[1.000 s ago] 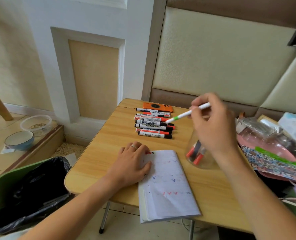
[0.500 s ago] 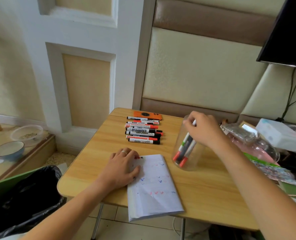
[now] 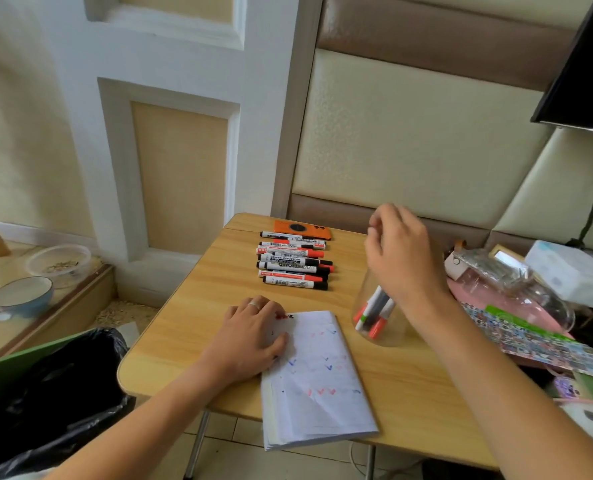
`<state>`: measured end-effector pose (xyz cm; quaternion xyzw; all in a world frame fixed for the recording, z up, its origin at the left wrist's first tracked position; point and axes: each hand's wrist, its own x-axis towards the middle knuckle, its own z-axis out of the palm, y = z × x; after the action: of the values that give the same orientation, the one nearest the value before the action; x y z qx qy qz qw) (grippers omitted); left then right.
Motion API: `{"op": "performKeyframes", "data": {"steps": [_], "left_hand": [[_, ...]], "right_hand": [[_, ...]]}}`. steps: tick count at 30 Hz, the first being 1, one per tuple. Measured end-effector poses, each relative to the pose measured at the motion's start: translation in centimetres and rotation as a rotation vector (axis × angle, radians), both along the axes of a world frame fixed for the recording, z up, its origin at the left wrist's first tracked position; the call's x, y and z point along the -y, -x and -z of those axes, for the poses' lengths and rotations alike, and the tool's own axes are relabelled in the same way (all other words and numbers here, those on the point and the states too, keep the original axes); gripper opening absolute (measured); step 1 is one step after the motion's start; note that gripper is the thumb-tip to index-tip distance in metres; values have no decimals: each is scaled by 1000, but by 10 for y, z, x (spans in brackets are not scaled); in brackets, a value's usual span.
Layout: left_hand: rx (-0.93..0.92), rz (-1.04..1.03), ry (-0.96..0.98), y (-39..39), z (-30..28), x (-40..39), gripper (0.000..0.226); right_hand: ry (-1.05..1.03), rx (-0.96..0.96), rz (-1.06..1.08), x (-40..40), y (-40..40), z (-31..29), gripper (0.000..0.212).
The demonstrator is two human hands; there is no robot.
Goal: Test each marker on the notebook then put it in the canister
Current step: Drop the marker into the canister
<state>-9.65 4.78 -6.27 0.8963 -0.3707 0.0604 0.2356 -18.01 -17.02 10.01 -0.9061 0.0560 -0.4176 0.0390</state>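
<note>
A white notebook [image 3: 317,379] with red and blue check marks lies on the wooden table [image 3: 191,299]. My left hand [image 3: 250,336] rests flat on its upper left corner. Right of the notebook stands a clear canister [image 3: 380,318] holding several markers [image 3: 373,311]. Above the canister's mouth hovers my right hand [image 3: 397,252], fingers loosely curled and holding nothing. A row of several whiteboard markers [image 3: 293,263] lies at the far side of the table.
An orange phone [image 3: 302,230] lies behind the marker row. Clutter fills the right side: a clear bag [image 3: 492,271], a patterned sheet [image 3: 537,341], a white box [image 3: 572,268]. A green bin with a black liner [image 3: 45,389] stands at the left, and bowls [image 3: 23,296] sit on the floor.
My right hand carried a green-tipped white marker to the canister, dropped it in, and has lifted clear with nothing in it. The left hand stayed on the notebook.
</note>
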Motion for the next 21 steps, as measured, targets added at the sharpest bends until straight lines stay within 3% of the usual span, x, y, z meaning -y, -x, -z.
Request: {"op": "performKeyframes", "data": {"steps": [2,7,10,21], "left_hand": [[-12,0,22,-1,0,0,51],[-21,-16,52,-2,2,1,52],[-10,-41,73,-3,3,2,55],[1,-47,97,-5,2,3,55]], "right_hand": [[-9,33,-91,-17,-7,7,4],[-139,-381,-102,-29,-53,60,14],[-111,-511,-47,-26,-76,88,20],[-42,-593,-50,-13,-94,116,17]]}}
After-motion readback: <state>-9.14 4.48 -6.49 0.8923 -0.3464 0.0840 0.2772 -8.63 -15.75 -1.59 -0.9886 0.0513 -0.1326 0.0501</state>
